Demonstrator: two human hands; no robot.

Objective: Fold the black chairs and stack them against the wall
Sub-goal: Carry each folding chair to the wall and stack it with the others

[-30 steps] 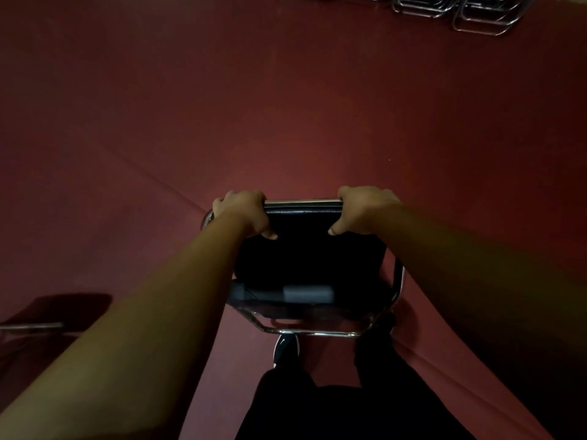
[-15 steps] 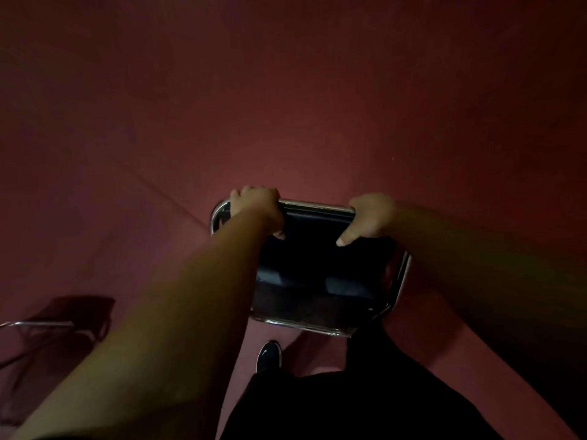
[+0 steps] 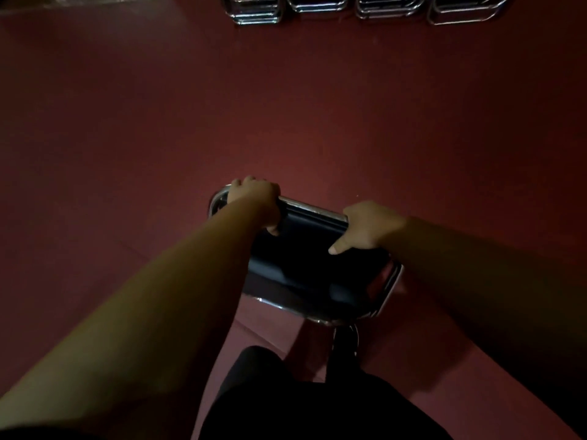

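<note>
A folded black chair (image 3: 305, 265) with a chrome tube frame hangs in front of me over the dark red carpet. My left hand (image 3: 254, 198) grips the left end of its top rail, fingers curled over the tube. My right hand (image 3: 365, 227) grips the right end of the same rail, thumb pressed on the black pad. The chair's lower chrome edge sits just above my legs. At the top of the view, several chrome chair frames (image 3: 320, 6) stand in a row by the wall.
Dark red carpet (image 3: 158, 122) stretches between me and the row of frames. My dark trousers and one shoe (image 3: 344, 347) show below the chair. The room is dim.
The row of chrome frames has come back into view at the top. The chair has tilted slightly, its right end lower. Both hands keep their hold.
</note>
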